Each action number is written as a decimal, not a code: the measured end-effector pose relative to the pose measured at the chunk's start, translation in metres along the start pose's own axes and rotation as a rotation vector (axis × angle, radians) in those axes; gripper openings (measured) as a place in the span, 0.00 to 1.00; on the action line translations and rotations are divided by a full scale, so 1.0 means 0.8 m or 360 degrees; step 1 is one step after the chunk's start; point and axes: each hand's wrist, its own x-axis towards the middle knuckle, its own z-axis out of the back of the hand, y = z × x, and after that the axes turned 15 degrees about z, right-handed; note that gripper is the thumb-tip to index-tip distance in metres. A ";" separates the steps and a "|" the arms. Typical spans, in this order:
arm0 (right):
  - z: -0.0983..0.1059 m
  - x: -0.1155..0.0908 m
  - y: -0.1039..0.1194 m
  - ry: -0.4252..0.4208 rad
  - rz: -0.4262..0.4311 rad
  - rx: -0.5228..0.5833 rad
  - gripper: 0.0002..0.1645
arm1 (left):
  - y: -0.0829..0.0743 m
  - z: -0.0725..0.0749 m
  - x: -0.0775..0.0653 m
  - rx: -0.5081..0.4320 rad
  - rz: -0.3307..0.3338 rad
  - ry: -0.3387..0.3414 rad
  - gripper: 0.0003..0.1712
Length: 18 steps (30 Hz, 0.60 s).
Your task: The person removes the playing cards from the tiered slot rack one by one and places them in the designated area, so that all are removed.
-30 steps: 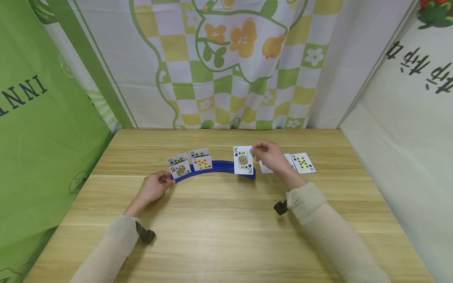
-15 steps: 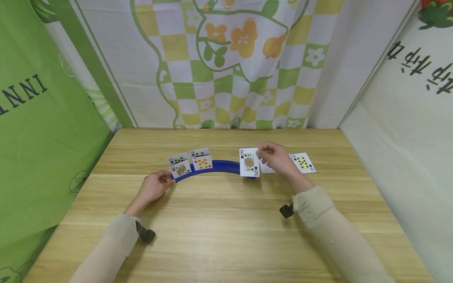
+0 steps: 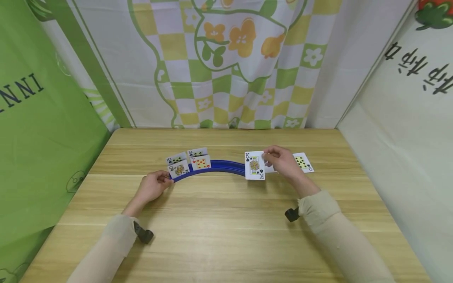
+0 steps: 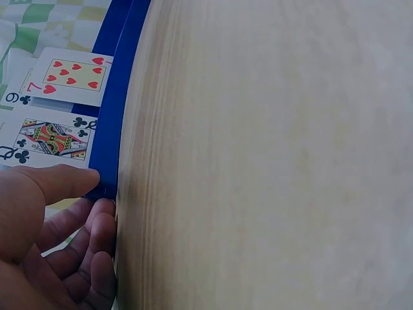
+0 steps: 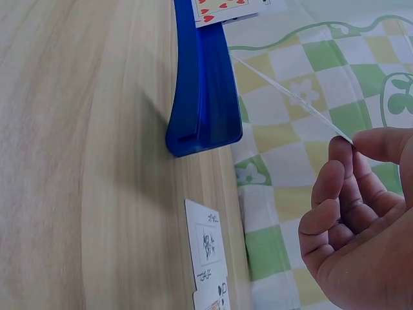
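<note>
the blue holder (image 3: pixel 226 166) is pinched at one end by the left hand (image 3: pixel 152 186); beyond, a king card (image 3: pixel 255 166) is pinched by the right hand (image 3: pixel 282 162), left of its fingertips, unslotted. loading seems underway; slot alignment likely needed.

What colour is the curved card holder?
The curved card holder is blue all over where visible; the right wrist view shows it best.

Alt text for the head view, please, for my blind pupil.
A person's right-hand grip pinches the king of spades near the right end of a blue card rack; the left-hand grip holds its left end, where four cards sit.
</note>
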 end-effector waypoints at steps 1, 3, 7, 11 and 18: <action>0.001 -0.001 -0.001 0.0000 -0.0007 0.0007 0.17 | 0.000 0.000 0.000 0.0000 -0.0001 0.0000 0.19; 0.003 -0.003 -0.002 0.0005 -0.0017 0.0018 0.17 | 0.000 0.000 0.000 -0.0001 -0.0003 0.0002 0.19; 0.008 -0.007 -0.008 0.0014 -0.0006 0.0014 0.18 | -0.001 0.000 0.000 0.0001 -0.0002 0.0005 0.19; 0.013 -0.012 -0.014 0.0001 0.0021 -0.0016 0.19 | 0.000 0.000 0.000 0.0004 -0.0001 0.0004 0.19; 0.020 -0.018 -0.026 -0.0006 0.0007 -0.0035 0.19 | 0.001 0.000 0.001 0.0010 0.0016 0.0013 0.19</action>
